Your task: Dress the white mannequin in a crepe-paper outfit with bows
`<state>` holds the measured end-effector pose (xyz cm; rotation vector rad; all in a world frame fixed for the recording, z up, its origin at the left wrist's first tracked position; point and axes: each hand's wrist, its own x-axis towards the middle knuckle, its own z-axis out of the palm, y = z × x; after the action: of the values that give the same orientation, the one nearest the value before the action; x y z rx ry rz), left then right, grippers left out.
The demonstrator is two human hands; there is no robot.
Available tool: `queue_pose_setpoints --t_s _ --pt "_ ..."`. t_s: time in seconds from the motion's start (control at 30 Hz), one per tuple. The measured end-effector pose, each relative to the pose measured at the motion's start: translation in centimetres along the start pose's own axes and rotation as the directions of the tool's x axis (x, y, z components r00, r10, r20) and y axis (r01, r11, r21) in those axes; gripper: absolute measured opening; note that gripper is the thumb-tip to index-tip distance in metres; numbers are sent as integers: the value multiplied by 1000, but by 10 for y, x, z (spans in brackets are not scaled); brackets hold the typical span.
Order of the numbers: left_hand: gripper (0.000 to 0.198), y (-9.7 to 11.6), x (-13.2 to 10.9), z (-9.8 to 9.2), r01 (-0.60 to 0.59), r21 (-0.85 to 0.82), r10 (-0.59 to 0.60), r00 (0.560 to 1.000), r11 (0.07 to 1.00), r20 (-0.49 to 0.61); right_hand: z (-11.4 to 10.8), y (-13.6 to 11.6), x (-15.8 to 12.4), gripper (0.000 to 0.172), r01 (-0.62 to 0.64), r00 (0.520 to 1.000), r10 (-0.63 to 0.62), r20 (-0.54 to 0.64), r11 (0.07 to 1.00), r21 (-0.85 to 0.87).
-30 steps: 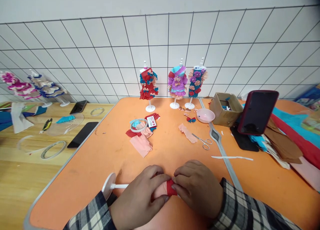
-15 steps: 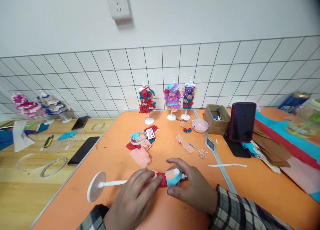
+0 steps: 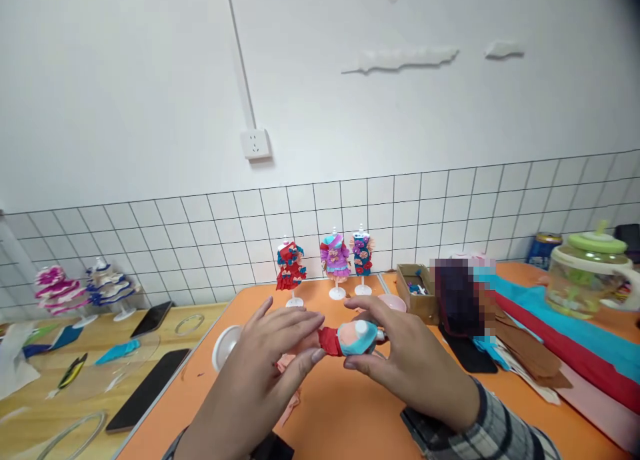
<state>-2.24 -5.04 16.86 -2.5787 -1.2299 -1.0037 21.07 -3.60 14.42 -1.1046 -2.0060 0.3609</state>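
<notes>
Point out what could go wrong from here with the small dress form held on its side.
The red band might shift or crease, since the fingertips of the left hand lie right beside it.
The dress form could roll or slip: it lies sideways, with the right hand spread around its neck end.
The white base juts out past the left hand and might knock against something.
</notes>
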Motion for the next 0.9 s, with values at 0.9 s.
queue_pose_setpoints --t_s 0.9 --pt "56 -2 15 51 326 -896 -586 805 301 96 17 2 0 81 -68 996 49 69 950 305"
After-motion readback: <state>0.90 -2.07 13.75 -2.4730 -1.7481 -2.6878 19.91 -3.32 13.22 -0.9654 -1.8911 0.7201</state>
